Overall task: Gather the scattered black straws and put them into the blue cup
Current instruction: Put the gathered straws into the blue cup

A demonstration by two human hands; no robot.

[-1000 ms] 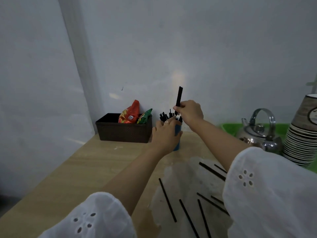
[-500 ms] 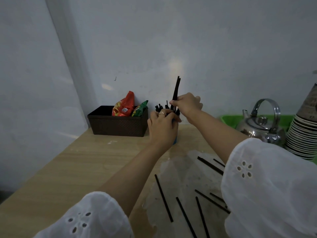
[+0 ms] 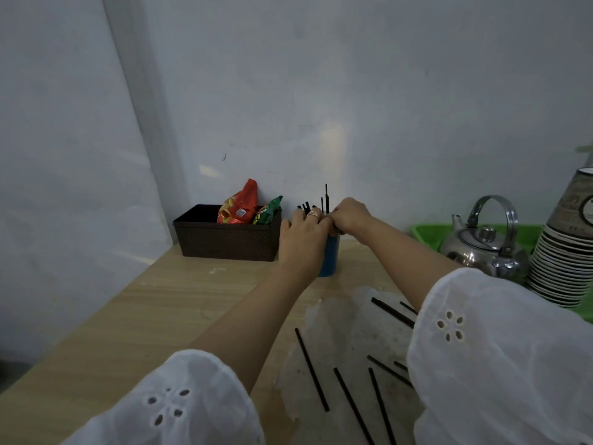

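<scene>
Head view: the blue cup (image 3: 330, 258) stands at the far edge of the counter (image 3: 160, 316), just right of a brown basket (image 3: 224, 239). The left hand (image 3: 303, 239) has its grip wrapped round the cup's side, holding it. The right hand (image 3: 351, 216) has its fingers curled at the cup's rim, against the upright straws (image 3: 326, 195) inside. Whether that grip pinches one cannot be told. Several loose black straws (image 3: 312, 369) lie scattered toward the counter's near right edge, partly hidden by a white sleeve (image 3: 500, 354). A steel kettle (image 3: 481, 245) sits at the far right.

This looks like a small drinks corner in a shop or pantry: a wooden counter (image 3: 160, 300) against a plain wall, a steel kettle (image 3: 484, 248) and stacked paper cups (image 3: 564, 261) at far right, snack packets (image 3: 239, 208), and loose black straws (image 3: 312, 369).
</scene>
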